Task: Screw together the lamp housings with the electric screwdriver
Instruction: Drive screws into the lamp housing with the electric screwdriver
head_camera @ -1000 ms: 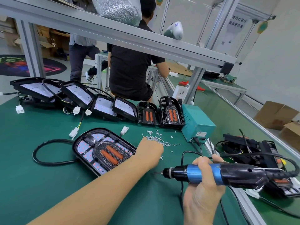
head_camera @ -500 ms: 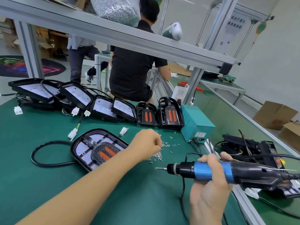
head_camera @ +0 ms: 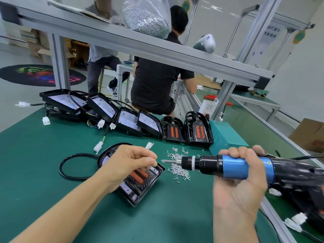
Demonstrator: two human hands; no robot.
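**Screw lifted to the bit**

Nearest, at 4 o'clock, the right hand is wrapped around the blue barrel of the driver, held level with its bit pointing toward 9 o'clock. At 8 o'clock the left hand hovers over the housing, fingertips pinched together just short of the bit's tip. Whatever they pinch is too small to make out; my guess is a screw.

A second ago that hand was down on the screw pile; half a second ago it was rising from it. Now it is beside the bit, and the driver has come up and in to meet it. I read this as the pick being finished and the loading of the bit about to happen. No screw has gone into this housing yet, as far as I can see.

The housing lies flat on the green mat, just left of the pile, its cable looping toward 9 o'clock. Farther off, at 12 o'clock, a row of lamps leans waiting, with a teal box at 1 o'clock. Beyond the bench a seated person faces away.
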